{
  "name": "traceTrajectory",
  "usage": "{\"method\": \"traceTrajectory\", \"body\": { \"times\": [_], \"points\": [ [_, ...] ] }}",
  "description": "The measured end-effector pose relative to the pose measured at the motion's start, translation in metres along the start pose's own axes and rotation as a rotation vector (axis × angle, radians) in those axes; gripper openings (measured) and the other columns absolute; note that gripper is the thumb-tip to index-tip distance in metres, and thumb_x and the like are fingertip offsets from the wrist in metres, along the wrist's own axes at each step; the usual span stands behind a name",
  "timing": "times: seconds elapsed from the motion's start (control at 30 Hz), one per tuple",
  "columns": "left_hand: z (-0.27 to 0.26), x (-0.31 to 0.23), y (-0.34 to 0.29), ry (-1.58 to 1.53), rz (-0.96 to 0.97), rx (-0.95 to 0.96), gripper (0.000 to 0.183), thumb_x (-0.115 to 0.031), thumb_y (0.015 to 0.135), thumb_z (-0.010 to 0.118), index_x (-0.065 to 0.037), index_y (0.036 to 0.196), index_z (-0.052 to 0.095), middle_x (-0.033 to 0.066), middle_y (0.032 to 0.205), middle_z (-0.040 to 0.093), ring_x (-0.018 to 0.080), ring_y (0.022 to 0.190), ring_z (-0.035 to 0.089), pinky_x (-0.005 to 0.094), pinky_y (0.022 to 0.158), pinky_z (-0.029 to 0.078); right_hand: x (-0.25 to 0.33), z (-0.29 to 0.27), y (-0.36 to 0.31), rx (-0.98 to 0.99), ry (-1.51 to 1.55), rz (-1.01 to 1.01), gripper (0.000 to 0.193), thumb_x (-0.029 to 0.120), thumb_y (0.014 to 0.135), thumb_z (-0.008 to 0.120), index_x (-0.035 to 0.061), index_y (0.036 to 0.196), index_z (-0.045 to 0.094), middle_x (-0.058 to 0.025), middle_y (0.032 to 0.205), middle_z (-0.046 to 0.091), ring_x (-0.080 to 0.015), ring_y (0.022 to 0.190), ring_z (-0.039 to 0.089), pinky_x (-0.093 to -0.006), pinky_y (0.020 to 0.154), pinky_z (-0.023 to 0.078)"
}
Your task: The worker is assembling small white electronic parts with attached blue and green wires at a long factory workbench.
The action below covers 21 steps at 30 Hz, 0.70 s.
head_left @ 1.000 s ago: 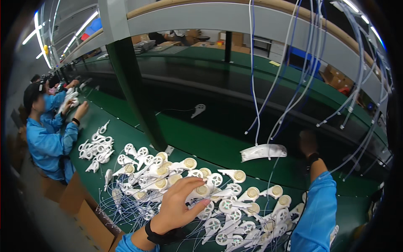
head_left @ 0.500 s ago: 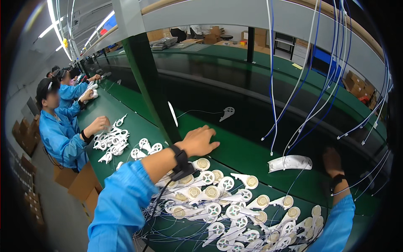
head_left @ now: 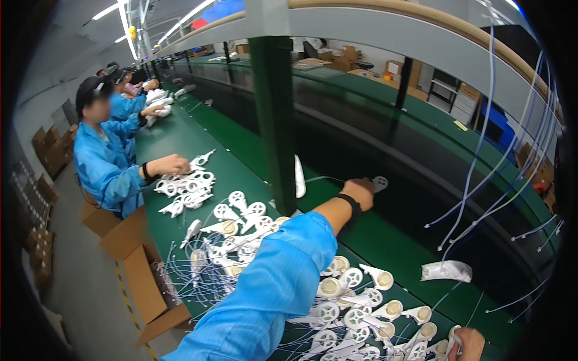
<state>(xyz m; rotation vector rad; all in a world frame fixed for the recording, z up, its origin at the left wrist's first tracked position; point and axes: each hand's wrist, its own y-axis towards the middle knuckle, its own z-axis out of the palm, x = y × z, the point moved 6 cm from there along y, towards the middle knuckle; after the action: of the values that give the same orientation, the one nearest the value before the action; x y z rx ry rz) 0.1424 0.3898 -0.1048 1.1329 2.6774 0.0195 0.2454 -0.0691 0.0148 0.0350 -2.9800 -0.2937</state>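
Stretched out over the dark belt, my left hand (head_left: 360,194) is closed at the narrow end of a flat white plastic part with a spoked round head (head_left: 380,183); my fingertips are mostly hidden. A thin cord runs from there to a white strip (head_left: 299,176) by the green post. At the lower right, my right hand (head_left: 468,345) pinches a white plastic part (head_left: 453,342) at the edge of a pile. That pile of white parts (head_left: 355,319), with spoked or cream round heads and thin wires, spreads below my left sleeve. A curved white shell (head_left: 447,272) lies right of it.
A green post (head_left: 272,120) rises left of my left forearm. White and blue cables (head_left: 481,162) hang at the right. Co-workers in blue (head_left: 111,159) handle white parts (head_left: 186,189) along the bench at the left. Open cardboard boxes (head_left: 144,283) stand beside the bench.
My left hand has reached forward and right over the belt to the spoked part. My right hand has come back toward the near pile. The whole view has shifted leftward.
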Motion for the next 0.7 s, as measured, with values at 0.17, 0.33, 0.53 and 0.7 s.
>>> {"method": "traceTrajectory", "body": {
  "times": [0.17, 0.33, 0.53, 0.7],
  "points": [
    [-0.058, -0.036, -0.033, -0.108, 0.168, -0.198, 0.024, -0.025, 0.079, 0.064, -0.002, 0.083, 0.068, 0.0175, 0.091, 0.068, 0.0360, 0.087, 0.066, 0.0444, 0.075, 0.053, 0.035, -0.005, -0.001, 0.040, 0.133, -0.014, 0.043, -0.001, 0.077, 0.064, -0.0009, 0.119, 0.056, -0.0210, 0.103, 0.065, -0.0384, 0.092, 0.062, -0.0426, 0.079, 0.050],
    [-0.130, -0.067, -0.102, -0.277, 0.248, -0.101, 0.023, -0.023, 0.078, 0.068, 0.000, 0.079, 0.071, 0.0175, 0.076, 0.067, 0.0354, 0.074, 0.066, 0.0412, 0.068, 0.051, 0.075, -0.015, 0.007, 0.054, 0.153, -0.170, 0.044, -0.003, 0.074, 0.064, -0.0017, 0.118, 0.057, -0.0204, 0.107, 0.065, -0.0371, 0.094, 0.063, -0.0414, 0.081, 0.051],
    [-0.206, -0.082, -0.231, -0.317, 0.463, -0.260, 0.026, -0.024, 0.075, 0.068, 0.002, 0.073, 0.065, 0.0191, 0.074, 0.062, 0.0368, 0.069, 0.063, 0.0450, 0.061, 0.049, 0.143, -0.044, 0.025, -0.122, 0.275, -0.445, 0.029, -0.003, 0.075, 0.064, -0.0005, 0.103, 0.064, -0.0165, 0.100, 0.066, -0.0334, 0.093, 0.066, -0.0416, 0.078, 0.052],
    [-0.206, -0.075, -0.319, -0.013, 0.439, -0.118, 0.031, -0.028, 0.081, 0.067, 0.002, 0.076, 0.060, 0.0150, 0.081, 0.058, 0.0298, 0.063, 0.062, 0.0399, 0.052, 0.047, 0.166, -0.048, 0.025, -0.218, 0.222, -0.510, 0.028, -0.002, 0.071, 0.068, 0.0048, 0.099, 0.066, -0.0123, 0.095, 0.066, -0.0307, 0.087, 0.064, -0.0395, 0.073, 0.051]
  ]
}}
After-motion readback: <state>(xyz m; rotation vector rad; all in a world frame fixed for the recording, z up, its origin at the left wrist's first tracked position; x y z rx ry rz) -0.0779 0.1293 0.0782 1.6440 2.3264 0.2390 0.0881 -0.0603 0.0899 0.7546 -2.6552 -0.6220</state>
